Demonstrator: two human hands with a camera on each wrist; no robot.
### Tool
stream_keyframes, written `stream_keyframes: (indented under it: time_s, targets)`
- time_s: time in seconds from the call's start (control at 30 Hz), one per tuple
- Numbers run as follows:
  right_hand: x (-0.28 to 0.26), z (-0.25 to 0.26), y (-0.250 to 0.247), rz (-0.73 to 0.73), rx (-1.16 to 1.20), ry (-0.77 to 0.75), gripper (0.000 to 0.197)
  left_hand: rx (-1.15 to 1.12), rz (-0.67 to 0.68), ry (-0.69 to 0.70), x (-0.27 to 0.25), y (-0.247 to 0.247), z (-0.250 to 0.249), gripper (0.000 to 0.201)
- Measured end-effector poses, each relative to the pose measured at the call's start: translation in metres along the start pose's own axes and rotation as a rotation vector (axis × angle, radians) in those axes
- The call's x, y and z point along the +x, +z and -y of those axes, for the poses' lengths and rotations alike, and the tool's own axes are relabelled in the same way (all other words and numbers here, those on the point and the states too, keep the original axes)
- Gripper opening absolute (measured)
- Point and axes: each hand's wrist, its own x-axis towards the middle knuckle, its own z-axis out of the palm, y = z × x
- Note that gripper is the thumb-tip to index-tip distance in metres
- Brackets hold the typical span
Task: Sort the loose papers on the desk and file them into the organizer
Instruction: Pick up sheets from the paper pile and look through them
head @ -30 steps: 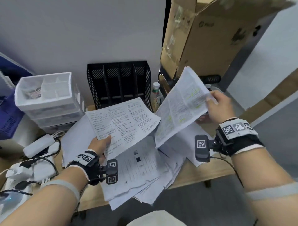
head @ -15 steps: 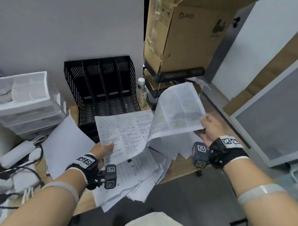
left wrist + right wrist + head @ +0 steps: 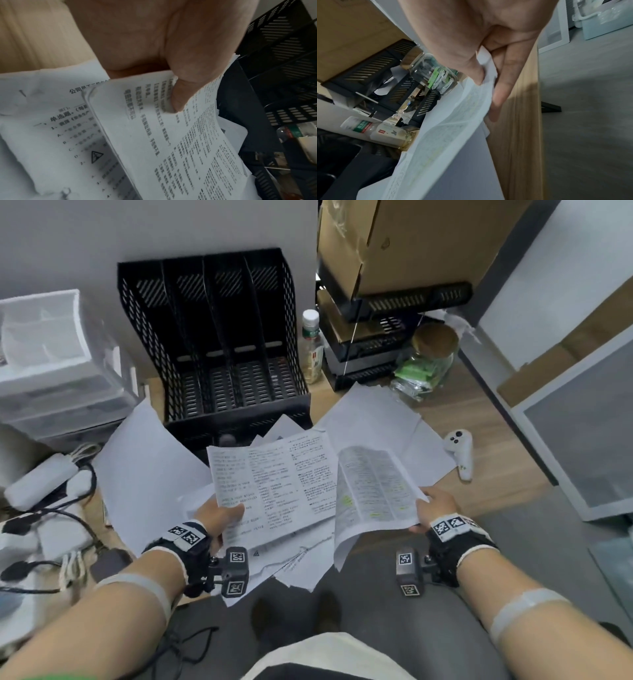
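A black mesh organizer [image 3: 219,344] with several empty slots stands against the wall on the wooden desk [image 3: 479,419]. My left hand [image 3: 219,517] pinches a printed sheet [image 3: 274,484] by its lower left corner, thumb on top [image 3: 180,94]. My right hand [image 3: 435,508] pinches a sheet with yellow highlighting [image 3: 373,487] at its right edge, thumb and fingers either side [image 3: 486,75]. Both sheets hang above the desk's front edge, side by side. Loose papers [image 3: 376,419] lie scattered beneath them and in front of the organizer, with a test sheet [image 3: 51,121] under my left hand.
White drawer unit [image 3: 51,361] and power strips with cables [image 3: 44,484] sit at left. A small bottle [image 3: 311,347], stacked black trays under a cardboard box [image 3: 394,241], a glass jar [image 3: 428,361] and a white controller [image 3: 460,450] stand at right.
Both hands have come down and toward me with their sheets. The right sheet has dropped from upright near the box to lie beside the left one. The view has tilted down.
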Motion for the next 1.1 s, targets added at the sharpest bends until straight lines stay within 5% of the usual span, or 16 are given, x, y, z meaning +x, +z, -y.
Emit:
stream_keyframes:
  time_s: [0.33,0.53,0.73,0.87,1.1]
  targets:
    - [0.010,0.022,-0.003,0.100,0.255,-0.012,0.027,0.052,0.023,-0.028,0.002,0.010,-0.012,0.027]
    - [0.012,0.060,-0.016,0.418,0.781,-0.128,0.029,0.023,0.005,-0.076,0.001,0.016,-0.025,0.027]
    - [0.024,0.040,-0.004,0.091,0.455,-0.138,0.028,-0.039,0.032,-0.110,0.000,0.017,-0.027,0.028]
    - [0.017,0.022,0.013,0.015,0.368,-0.152,0.030,-0.098,0.032,-0.118,0.000,0.014,-0.023,0.020]
    - [0.016,0.008,0.031,0.070,0.305,-0.101,0.028,-0.099,0.057,-0.033,0.003,0.012,-0.016,0.037]
